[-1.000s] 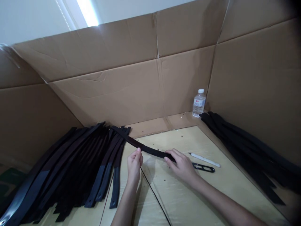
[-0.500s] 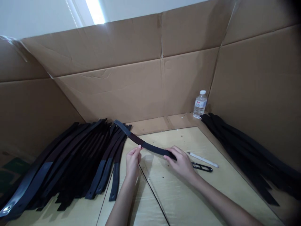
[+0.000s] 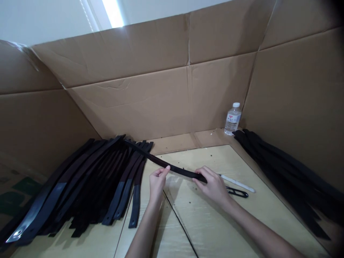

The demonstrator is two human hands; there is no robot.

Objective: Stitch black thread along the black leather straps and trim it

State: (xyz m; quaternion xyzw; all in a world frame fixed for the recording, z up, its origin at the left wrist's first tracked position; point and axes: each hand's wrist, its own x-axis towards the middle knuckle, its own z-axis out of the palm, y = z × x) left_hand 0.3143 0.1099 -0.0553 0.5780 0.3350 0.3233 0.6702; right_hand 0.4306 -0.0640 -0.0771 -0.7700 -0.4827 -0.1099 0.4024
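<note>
A long black strap (image 3: pixel 150 157) hangs just above the wooden table (image 3: pixel 209 229), held between both hands. My left hand (image 3: pixel 157 182) pinches it near its middle with thumb and fingers closed. My right hand (image 3: pixel 212 184) grips its near end, fingers curled over it. The strap's far end reaches back over a big pile of similar black and dark brown straps (image 3: pixel 80 186) spread on the left of the table.
Black thread snips (image 3: pixel 236 193) and a white stick (image 3: pixel 238 183) lie just right of my right hand. A second heap of black straps (image 3: pixel 282 172) lies along the right wall. A water bottle (image 3: pixel 232 119) stands in the back corner. Cardboard walls (image 3: pixel 161 89) surround the table.
The strap has turned in my hands and its far end has dropped lower over the left pile. Both hands stay on it; the view has shifted slightly.
</note>
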